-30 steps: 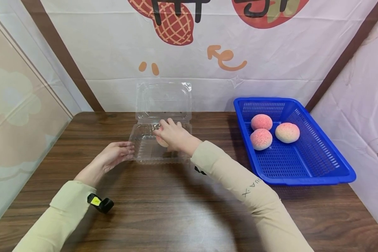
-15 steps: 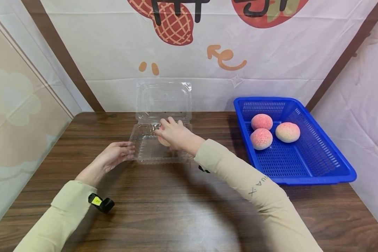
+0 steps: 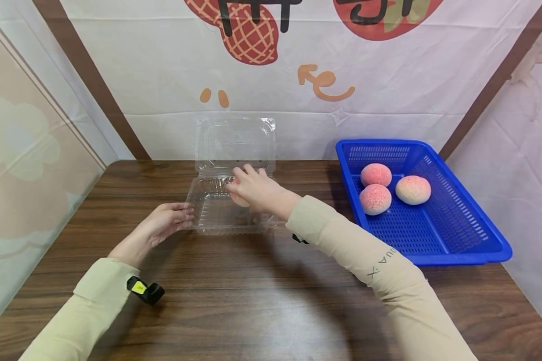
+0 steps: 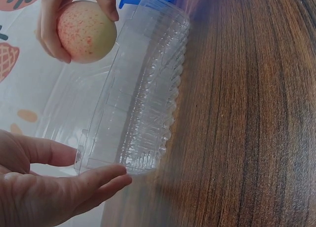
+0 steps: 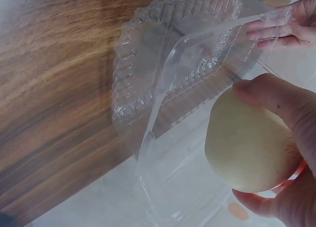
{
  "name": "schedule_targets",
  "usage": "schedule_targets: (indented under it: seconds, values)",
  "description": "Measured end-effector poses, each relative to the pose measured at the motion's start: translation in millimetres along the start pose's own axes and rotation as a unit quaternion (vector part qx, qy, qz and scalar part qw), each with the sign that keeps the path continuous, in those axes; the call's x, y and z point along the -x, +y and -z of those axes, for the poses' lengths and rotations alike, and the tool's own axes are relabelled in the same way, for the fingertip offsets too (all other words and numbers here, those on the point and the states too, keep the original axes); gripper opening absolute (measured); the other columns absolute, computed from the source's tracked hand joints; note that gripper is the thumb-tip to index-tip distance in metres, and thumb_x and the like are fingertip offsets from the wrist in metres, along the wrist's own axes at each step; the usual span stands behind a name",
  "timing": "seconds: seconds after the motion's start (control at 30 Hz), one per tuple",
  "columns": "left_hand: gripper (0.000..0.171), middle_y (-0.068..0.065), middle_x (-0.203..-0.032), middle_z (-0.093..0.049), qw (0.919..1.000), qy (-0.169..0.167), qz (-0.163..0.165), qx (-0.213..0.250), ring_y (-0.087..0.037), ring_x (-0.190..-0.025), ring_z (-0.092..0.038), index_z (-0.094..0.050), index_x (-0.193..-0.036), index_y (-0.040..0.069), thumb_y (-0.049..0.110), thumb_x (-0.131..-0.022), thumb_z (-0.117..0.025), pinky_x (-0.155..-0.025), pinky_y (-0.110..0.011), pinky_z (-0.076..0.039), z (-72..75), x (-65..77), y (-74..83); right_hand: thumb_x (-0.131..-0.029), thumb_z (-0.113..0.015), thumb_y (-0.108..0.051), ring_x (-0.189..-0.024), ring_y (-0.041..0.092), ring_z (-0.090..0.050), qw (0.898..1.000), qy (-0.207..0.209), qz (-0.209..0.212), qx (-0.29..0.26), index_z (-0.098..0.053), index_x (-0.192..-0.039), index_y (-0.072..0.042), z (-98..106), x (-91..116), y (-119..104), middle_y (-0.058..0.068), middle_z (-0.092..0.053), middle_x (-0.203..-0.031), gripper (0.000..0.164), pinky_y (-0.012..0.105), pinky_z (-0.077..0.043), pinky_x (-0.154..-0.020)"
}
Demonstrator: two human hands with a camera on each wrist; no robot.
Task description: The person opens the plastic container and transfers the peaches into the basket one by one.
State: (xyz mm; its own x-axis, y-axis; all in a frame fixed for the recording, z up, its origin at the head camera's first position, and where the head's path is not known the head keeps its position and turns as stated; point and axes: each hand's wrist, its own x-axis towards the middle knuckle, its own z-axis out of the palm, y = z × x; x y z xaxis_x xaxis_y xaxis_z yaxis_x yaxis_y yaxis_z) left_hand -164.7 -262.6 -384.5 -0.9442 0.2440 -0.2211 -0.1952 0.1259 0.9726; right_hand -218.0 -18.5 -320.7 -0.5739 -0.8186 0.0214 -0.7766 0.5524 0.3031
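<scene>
A pink and cream peach [image 3: 238, 199] is gripped in my right hand [image 3: 263, 193], thumb and fingers around its sides. In the left wrist view the peach [image 4: 86, 32] appears above the container's rim, apart from its base. The clear plastic clamshell container [image 3: 214, 213] lies on the table with its lid [image 3: 235, 143] raised at the back. My left hand [image 3: 164, 223] is at the container's left side, fingers fairly straight. Seen from the left wrist, thumb and fingers [image 4: 103, 180] touch the rim's corner. The right hand partly hides the container's right half.
To the right stands a blue plastic basket [image 3: 406, 235] with three more peaches, one of them a pink peach [image 3: 376, 199]. Behind the wooden table [image 3: 235, 301] hangs a printed cloth [image 3: 162, 65], close behind the raised lid.
My right hand has shifted slightly to the right and up over the container, still gripping the peach. The left hand, the container and the basket look unchanged.
</scene>
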Motion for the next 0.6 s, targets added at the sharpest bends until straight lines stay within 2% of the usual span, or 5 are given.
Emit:
schedule_targets:
  seconds: [0.1, 0.3, 0.4, 0.47, 0.6]
  values:
    - [0.054, -0.039, -0.139, -0.012, 1.0000, 0.000, -0.001, 0.001, -0.017, -0.109, -0.043, -0.005, -0.135, -0.021, -0.007, -0.091, -0.032, -0.083, -0.016, -0.045, -0.1, 0.0, -0.1, -0.069, -0.078, -0.017, -0.109, 0.028, -0.036, 1.000, -0.001, 0.002, -0.003, -0.050, -0.123, -0.025, 0.9, 1.7, 1.8, 0.007, -0.040, -0.122, 0.062, 0.041, -0.044, -0.080]
    - [0.054, -0.039, -0.139, -0.012, 1.0000, 0.000, 0.002, -0.001, -0.029, -0.119, -0.035, -0.005, -0.136, -0.020, -0.006, -0.092, -0.032, -0.083, -0.017, -0.045, -0.3, -0.1, -0.5, -0.072, -0.071, -0.010, -0.108, 0.027, -0.037, 1.000, 0.009, 0.004, -0.010, -0.053, -0.119, -0.023, 1.6, 3.9, 5.3, 0.007, -0.041, -0.120, 0.052, 0.040, -0.044, -0.078]
    - [0.054, -0.039, -0.139, -0.012, 1.0000, -0.001, 0.002, -0.002, -0.031, -0.121, -0.032, -0.005, -0.136, -0.020, -0.006, -0.092, -0.032, -0.084, -0.016, -0.045, -0.4, -0.4, -0.8, -0.073, -0.071, -0.011, -0.108, 0.026, -0.038, 1.000, 0.019, 0.006, -0.006, -0.053, -0.116, -0.024, 1.7, 5.6, 6.9, 0.006, -0.042, -0.119, 0.049, 0.039, -0.044, -0.077]
    - [0.053, -0.039, -0.139, -0.012, 1.0000, -0.001, 0.001, -0.002, -0.030, -0.120, -0.033, -0.005, -0.136, -0.020, -0.006, -0.091, -0.031, -0.084, -0.016, -0.045, -0.3, -0.7, -1.0, -0.078, -0.066, -0.012, -0.107, 0.026, -0.039, 1.000, 0.025, 0.006, -0.004, -0.054, -0.114, -0.024, 1.9, 6.6, 7.5, 0.005, -0.043, -0.116, 0.040, 0.037, -0.043, -0.076]
    - [0.053, -0.038, -0.139, -0.012, 1.0000, 0.000, 0.001, 0.000, -0.020, -0.112, -0.042, -0.005, -0.136, -0.020, -0.006, -0.091, -0.032, -0.083, -0.016, -0.045, 0.1, -0.7, -1.4, -0.082, -0.060, -0.010, -0.107, 0.025, -0.039, 1.000, 0.030, 0.006, -0.003, -0.054, -0.113, -0.025, 2.3, 8.4, 8.6, 0.004, -0.043, -0.113, 0.035, 0.036, -0.042, -0.074]
